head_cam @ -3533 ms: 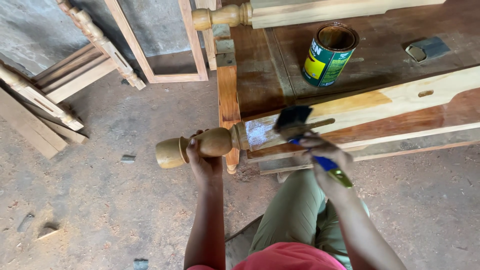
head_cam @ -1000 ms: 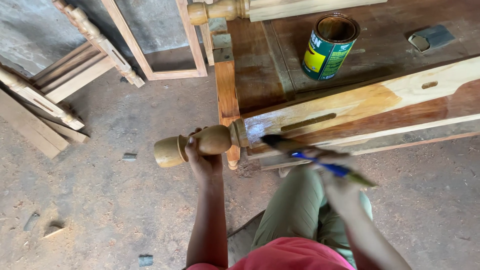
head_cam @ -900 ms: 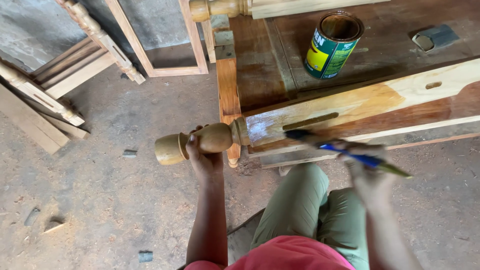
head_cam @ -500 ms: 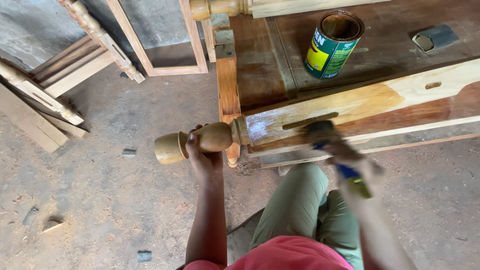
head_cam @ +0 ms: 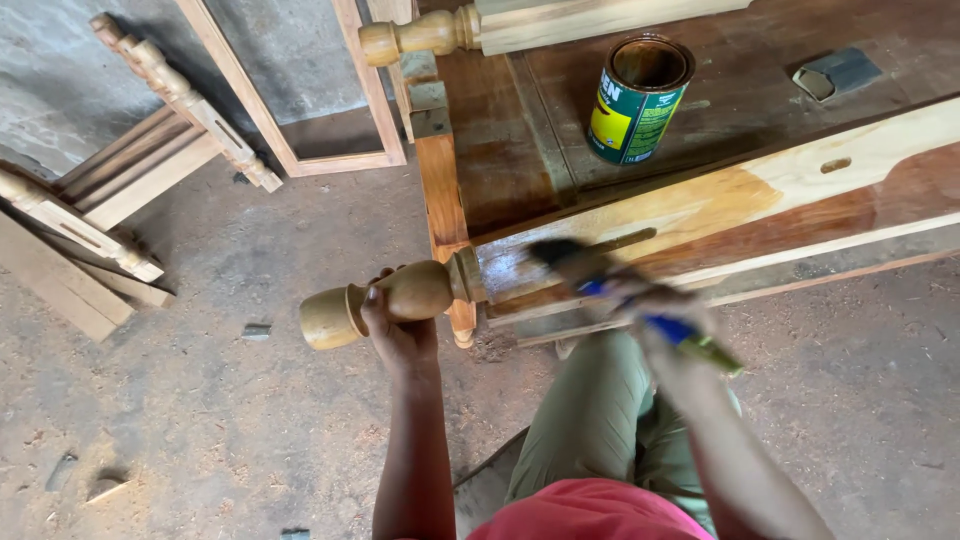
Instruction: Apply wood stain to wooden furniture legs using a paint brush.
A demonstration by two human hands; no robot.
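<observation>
My left hand [head_cam: 398, 325] grips the turned, rounded end [head_cam: 385, 298] of a long wooden post [head_cam: 760, 195] that lies across the workbench. The post is pale wood, partly coated a glossy reddish brown. My right hand [head_cam: 655, 315] holds a paintbrush [head_cam: 600, 285] with a blue and green handle. Its dark bristles rest on the post's near end, blurred by motion. An open green and yellow tin [head_cam: 638, 100] stands on the bench behind the post.
The brown-stained workbench [head_cam: 510, 170] fills the upper right, with a second turned post [head_cam: 470, 25] at its back and a small grey pad [head_cam: 835, 72]. Wooden frames and carved pieces [head_cam: 150, 150] lean at the upper left. Sawdust covers the concrete floor [head_cam: 200, 420].
My right hand has swept the brush back and forth along the post, out to the right and now back left toward the near end. My left hand has stayed on the turned end.
</observation>
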